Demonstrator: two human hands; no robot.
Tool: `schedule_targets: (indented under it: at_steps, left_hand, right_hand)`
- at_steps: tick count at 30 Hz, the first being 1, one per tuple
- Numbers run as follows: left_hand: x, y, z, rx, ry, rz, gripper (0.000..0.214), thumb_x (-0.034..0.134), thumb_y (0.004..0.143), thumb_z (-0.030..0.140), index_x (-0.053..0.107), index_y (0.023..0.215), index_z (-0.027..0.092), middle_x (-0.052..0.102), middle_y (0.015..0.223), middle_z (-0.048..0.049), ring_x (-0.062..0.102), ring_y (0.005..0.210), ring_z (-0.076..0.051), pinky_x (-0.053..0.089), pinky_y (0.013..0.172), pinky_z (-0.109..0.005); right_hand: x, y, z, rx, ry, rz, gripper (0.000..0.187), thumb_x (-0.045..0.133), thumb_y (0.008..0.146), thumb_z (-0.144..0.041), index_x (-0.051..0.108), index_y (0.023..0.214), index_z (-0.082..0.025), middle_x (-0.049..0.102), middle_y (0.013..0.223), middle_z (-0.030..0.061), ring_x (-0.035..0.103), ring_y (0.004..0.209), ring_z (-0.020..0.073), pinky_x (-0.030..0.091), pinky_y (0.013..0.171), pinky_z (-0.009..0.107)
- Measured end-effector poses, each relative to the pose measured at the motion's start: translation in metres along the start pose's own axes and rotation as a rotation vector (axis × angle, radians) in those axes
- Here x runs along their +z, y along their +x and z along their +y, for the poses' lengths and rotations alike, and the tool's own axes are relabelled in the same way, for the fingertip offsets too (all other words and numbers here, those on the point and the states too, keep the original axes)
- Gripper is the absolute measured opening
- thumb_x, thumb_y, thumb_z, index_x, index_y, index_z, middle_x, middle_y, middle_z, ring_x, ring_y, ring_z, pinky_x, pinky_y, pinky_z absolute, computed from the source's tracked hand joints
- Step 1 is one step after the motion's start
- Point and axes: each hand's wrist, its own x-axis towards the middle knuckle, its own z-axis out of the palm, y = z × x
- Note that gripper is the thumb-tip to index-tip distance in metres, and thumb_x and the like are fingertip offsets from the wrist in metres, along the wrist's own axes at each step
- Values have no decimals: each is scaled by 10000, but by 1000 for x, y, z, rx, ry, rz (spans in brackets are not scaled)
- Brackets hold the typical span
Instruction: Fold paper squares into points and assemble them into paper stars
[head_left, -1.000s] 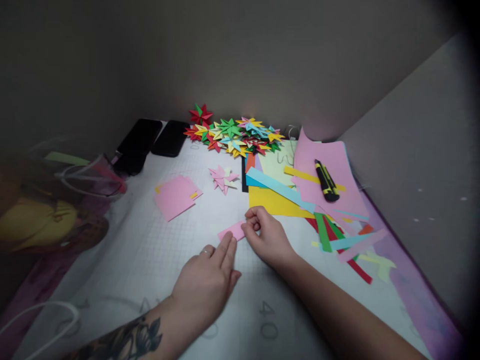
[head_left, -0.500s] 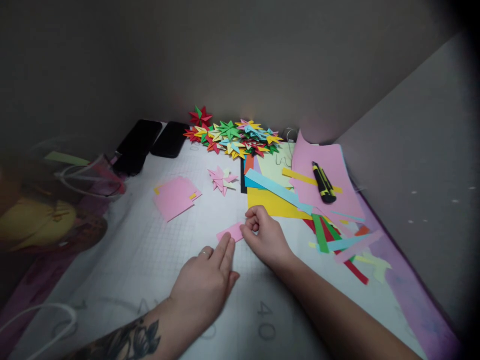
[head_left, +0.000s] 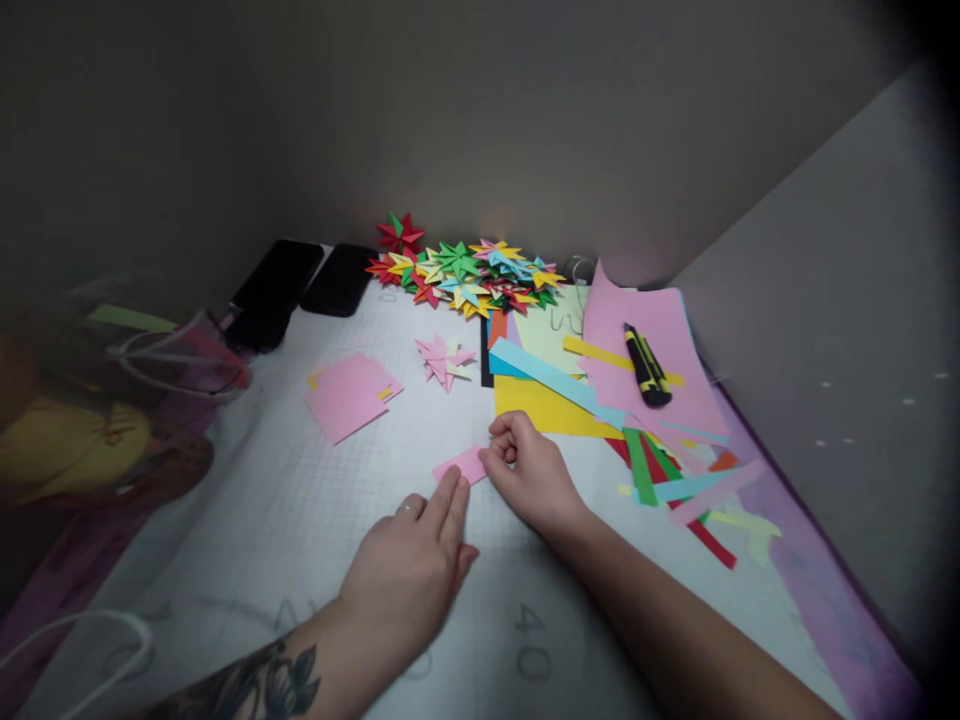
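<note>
- The left hand, a ring on one finger and a dark tattoo on the forearm, lies palm down with two fingers stretched out side by side, their tips pressing on the paper; its thumb stands away from them.
- The right hand is loosely curled, its thumb tip touching the paper's right end; whether that thumb and a finger are clamped on the paper, I cannot tell.
- Between both sets of fingertips sits a small pink rectangle of paper, flat on the white gridded sheet beneath both hands.
- Just beyond the left fingertips is a pink, many-pointed folded-paper star with some pale points.
- Ahead and to the left of the left hand rest pink paper squares, piled together, small yellow bits showing at their edges.
- Well beyond both hands, a heap of multicoloured folded-paper stars stands near the wall.
- Directly past the right hand lies a yellow paper sheet, crossed by a light-blue paper strip.
- Farther out, right of that hand, a black-and-yellow utility knife rests on a large pink paper sheet.
- Right of the right hand, coloured paper strips overlap in a tangle.
- Far ahead and left of the left hand are two flat black rectangular devices.
</note>
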Motion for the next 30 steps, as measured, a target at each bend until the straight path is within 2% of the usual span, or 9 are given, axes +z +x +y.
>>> schedule_targets:
  at_steps: [3,6,9,11,16,21,26,28,30]
  left_hand:
    - [-1,0,2,-19,10,-36,535,453,867,291,410,1374,125,372,1437,-109,622,851,-263,548,565,-347]
    - [-2,0,4,-34,12,-69,537,450,867,294,406,1378,135,332,1456,-83,625,839,-255,553,590,-349]
    - [-3,1,4,-43,10,-79,546,448,867,292,392,1384,125,329,1454,-82,628,830,-256,558,586,-358]
    - [-3,1,4,-41,16,-75,551,450,867,289,386,1386,118,328,1453,-92,631,828,-259,560,577,-366]
    - [-5,-5,7,-51,78,-105,526,469,862,254,423,1360,91,330,1433,-146,652,805,-263,560,560,-367]
    - [-7,-13,11,-67,147,-118,479,479,860,214,486,1305,38,373,1386,-219,671,724,-252,553,523,-343]
    - [-5,-10,3,-45,149,-33,433,490,860,267,562,1245,83,486,1333,-194,660,628,-228,541,502,-347]
    - [-5,-7,-4,-18,123,16,381,473,872,283,608,1185,111,552,1290,-161,660,650,-228,543,522,-351]
    - [-6,-4,-10,-4,84,66,328,441,891,274,639,1118,146,607,1236,-119,659,713,-224,545,575,-347]
  right_hand:
    - [-1,-2,0,-112,-29,55,114,542,769,-168,493,866,-205,575,691,-6,545,671,165,436,606,286]
    - [-5,-9,-2,-398,-68,117,99,524,794,-132,567,866,-184,607,798,54,545,775,187,459,701,333]
    - [-7,-20,-3,-652,-118,47,235,497,810,-92,611,998,-176,648,881,81,549,834,197,471,746,356]
    - [-8,-27,-2,-695,-190,1,281,507,810,-103,611,1063,-170,663,947,95,551,880,212,474,763,376]
    - [-12,-35,1,-605,-410,59,219,558,814,-190,661,1007,-184,665,1057,99,524,994,278,442,825,448]
    - [-18,-33,3,-537,-463,131,172,545,827,-201,675,939,-184,675,1021,93,527,999,287,429,828,447]
    - [-17,-23,8,-306,-303,83,195,566,826,-259,633,984,-165,649,994,99,534,952,257,442,837,424]
    - [-14,-18,10,-248,-211,38,312,607,798,-289,587,1079,-155,621,1073,112,510,1023,267,430,884,441]
    - [-12,-14,9,-255,-121,-14,448,640,767,-276,522,1186,-172,594,1144,108,484,1087,268,411,926,455]
